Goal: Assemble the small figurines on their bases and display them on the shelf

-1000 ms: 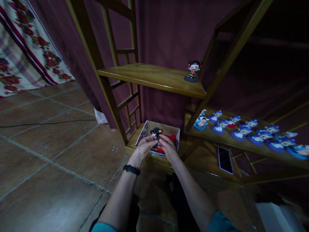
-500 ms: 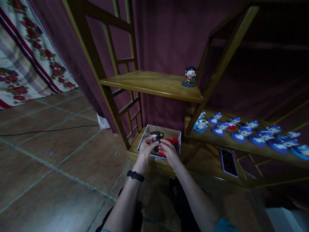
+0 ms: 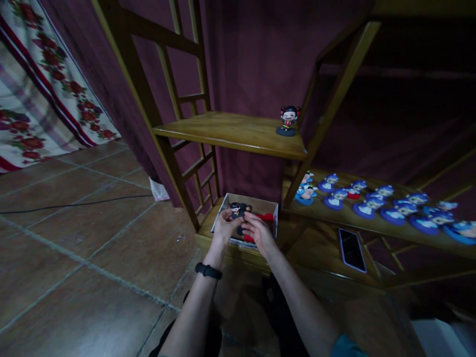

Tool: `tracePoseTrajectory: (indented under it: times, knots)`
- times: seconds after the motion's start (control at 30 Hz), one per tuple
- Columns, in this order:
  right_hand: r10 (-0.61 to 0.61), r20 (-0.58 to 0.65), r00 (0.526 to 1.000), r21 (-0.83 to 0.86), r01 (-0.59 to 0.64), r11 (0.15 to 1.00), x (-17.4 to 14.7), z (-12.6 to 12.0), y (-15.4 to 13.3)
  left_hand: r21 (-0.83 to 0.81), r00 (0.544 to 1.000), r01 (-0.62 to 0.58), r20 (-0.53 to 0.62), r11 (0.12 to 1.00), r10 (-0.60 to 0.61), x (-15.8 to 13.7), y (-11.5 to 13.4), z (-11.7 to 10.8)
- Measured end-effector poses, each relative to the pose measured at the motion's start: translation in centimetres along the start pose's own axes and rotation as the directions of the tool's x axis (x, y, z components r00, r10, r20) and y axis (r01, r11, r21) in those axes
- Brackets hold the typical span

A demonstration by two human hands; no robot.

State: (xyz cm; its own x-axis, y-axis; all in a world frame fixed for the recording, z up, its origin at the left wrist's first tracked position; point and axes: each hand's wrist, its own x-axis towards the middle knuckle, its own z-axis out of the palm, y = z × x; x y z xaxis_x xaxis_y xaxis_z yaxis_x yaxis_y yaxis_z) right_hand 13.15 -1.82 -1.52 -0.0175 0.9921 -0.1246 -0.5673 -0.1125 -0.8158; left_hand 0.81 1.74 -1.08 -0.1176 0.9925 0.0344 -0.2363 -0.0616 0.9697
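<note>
Over a shallow white cardboard box (image 3: 275, 218), my left hand (image 3: 224, 229) is closed on a small black-haired figurine (image 3: 235, 210) with a dark round base. The figurine's lower part is partly covered by my fingers. Close on its right, my right hand (image 3: 260, 234) has its fingers apart, with nothing seen between them. Inside the box, red pieces (image 3: 268, 217) and other dark pieces lie under and beside my hands. A similar black-haired figurine (image 3: 288, 119) stands upright on its dark base at the right end of the wooden shelf (image 3: 230, 130) above.
Several blue-and-white figurines (image 3: 336, 198) stand in rows on the right-hand shelf. A phone (image 3: 352, 249) lies on the board below them. A slatted wooden upright (image 3: 174, 186) rises left of the box. A black cable (image 3: 82, 204) crosses the tiled floor.
My right fingers have spread and come slightly away from the figurine's base. My left hand keeps hold of the figurine. The view has shifted slightly.
</note>
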Motion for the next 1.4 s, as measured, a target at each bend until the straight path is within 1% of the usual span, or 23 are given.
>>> tracePoseTrajectory:
  times: [0.07, 0.2, 0.3, 0.43, 0.6, 0.73, 0.83, 1.03, 1.13, 1.23, 1.33, 1.4]
  knots:
    - [-0.004, 0.03, 1.0, 0.012, 0.003, 1.0, -0.1, 0.0, -0.1, -0.035, 1.0, 0.02, 0.004, 0.999, -0.02, -0.2, 0.3, -0.1]
    - [0.0, 0.079, 0.997, 0.027, -0.002, 1.0, -0.4, 0.0, -0.2, -0.155, 0.997, 0.083, 0.002, 0.984, -0.083, -0.6, 0.9, -0.4]
    - [0.004, 0.097, 0.995, 0.033, -0.007, 0.999, -0.5, 0.0, -0.3, -0.186, 0.995, 0.103, 0.006, 0.977, -0.104, -0.8, 1.2, -0.7]
    - [0.017, 0.104, 0.994, 0.044, -0.021, 0.999, -0.6, 0.3, -0.3, -0.147, 0.998, 0.041, -0.034, 0.988, -0.046, -1.2, 1.6, -0.9]
    - [0.06, 0.132, 0.989, 0.052, -0.067, 0.996, -0.8, 0.4, -0.1, -0.037, 0.992, -0.083, -0.095, 0.996, 0.079, -2.2, 2.9, -0.7]
    - [0.108, 0.11, 0.988, 0.064, -0.116, 0.991, -0.7, -0.1, 0.3, 0.035, 0.987, -0.096, -0.124, 0.995, 0.1, -3.4, 5.1, -0.5]
    - [0.146, 0.085, 0.986, 0.083, -0.153, 0.985, -0.6, -0.6, 0.6, -0.009, 0.992, -0.053, -0.114, 0.999, 0.052, -4.5, 7.1, -0.5]
    - [0.199, 0.067, 0.978, 0.116, -0.206, 0.972, -1.3, -1.4, 1.4, -0.247, 0.996, 0.083, 0.0, 0.966, -0.085, -7.1, 11.6, -0.4]
    - [0.217, 0.083, 0.973, 0.134, -0.227, 0.965, -2.4, -1.6, 1.6, -0.311, 0.988, 0.152, 0.073, 0.938, -0.136, -8.0, 13.9, -0.6]
    - [0.244, 0.112, 0.963, 0.134, -0.258, 0.957, -3.6, -2.0, 1.7, -0.332, 0.978, 0.194, 0.144, 0.923, -0.153, -8.7, 16.1, -0.8]
    - [0.271, 0.14, 0.952, 0.114, -0.288, 0.951, -4.8, -2.5, 1.6, -0.302, 0.975, 0.181, 0.18, 0.936, -0.131, -9.3, 18.2, -0.9]
    - [0.282, 0.157, 0.946, 0.103, -0.3, 0.948, -5.7, -3.0, 1.3, -0.262, 0.985, 0.119, 0.154, 0.958, -0.08, -9.7, 19.4, -0.7]
